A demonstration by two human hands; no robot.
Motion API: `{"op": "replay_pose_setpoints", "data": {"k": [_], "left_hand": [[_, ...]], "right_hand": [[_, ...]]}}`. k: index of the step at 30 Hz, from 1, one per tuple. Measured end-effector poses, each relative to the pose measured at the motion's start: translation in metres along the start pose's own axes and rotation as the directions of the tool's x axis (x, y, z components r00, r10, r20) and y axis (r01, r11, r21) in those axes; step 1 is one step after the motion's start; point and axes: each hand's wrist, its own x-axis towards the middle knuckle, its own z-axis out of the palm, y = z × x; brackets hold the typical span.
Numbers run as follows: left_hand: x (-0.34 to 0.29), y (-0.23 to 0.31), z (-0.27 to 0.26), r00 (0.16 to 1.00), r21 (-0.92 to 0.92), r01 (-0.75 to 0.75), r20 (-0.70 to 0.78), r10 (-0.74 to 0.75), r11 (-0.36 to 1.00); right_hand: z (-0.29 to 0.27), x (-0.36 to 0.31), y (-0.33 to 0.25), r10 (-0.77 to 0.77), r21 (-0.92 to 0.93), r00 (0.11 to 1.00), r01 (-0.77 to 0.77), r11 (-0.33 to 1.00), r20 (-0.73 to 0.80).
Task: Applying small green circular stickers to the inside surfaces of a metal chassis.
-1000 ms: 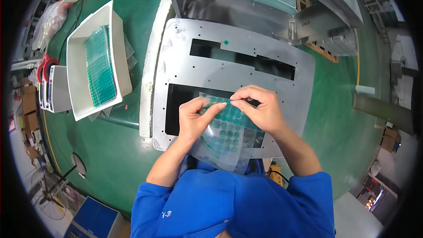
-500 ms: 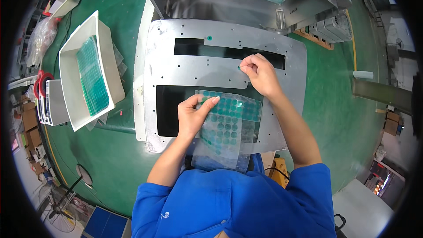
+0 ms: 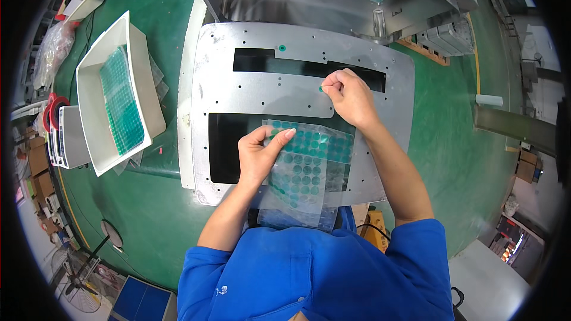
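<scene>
My left hand [image 3: 262, 151] pinches the upper left edge of clear sheets of round green stickers [image 3: 306, 169], which hang over the large dark opening of a grey metal panel [image 3: 247, 96]. Between the thumb and forefinger of my right hand [image 3: 351, 98] is a small green round sticker [image 3: 322, 88], held over the panel just below its narrow upper slot. Another green sticker [image 3: 282, 48] is stuck on the panel near its far edge. Small dark holes dot the metal around both openings.
A white bin [image 3: 153, 107] with more green sticker sheets [image 3: 122, 101] stands to the left, beside red-handled scissors [image 3: 53, 112]. Beyond the panel rises a large metal frame [image 3: 410, 15]. A fan [image 3: 80, 288] is at the lower left, and a yellow object [image 3: 375, 235] lies below the panel.
Both hands keep nearly the same places and grips. The green sticker in my right fingers shows a little more. The view has shifted slightly.
</scene>
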Motion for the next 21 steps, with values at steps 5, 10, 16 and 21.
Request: {"op": "replay_pose_setpoints", "data": {"k": [5,10,16,21], "left_hand": [[-0.001,0.001,-0.001,1.000,0.026,0.009,-0.007,-0.009,1.000],[-0.004,0.004,-0.008,1.000,0.027,-0.026,-0.006,0.026,0.999],[-0.018,0.030,-0.020,0.994,0.089,-0.114,0.017,0.112,0.990],[-0.034,0.029,-0.028,0.985,0.111,-0.157,0.085,0.148,0.981]], "right_hand": [[0.000,0.000,0.001,-0.006,0.049,1.000,0.007,0.999,-0.006],[-0.007,0.010,0.003,0.076,0.165,0.995,-0.086,0.982,0.070],[-0.014,-0.009,-0.030,-0.179,0.593,0.973,0.058,0.803,0.148],[-0.014,-0.064,-0.068,-0.197,0.595,0.874,-0.124,0.794,0.445]]}}
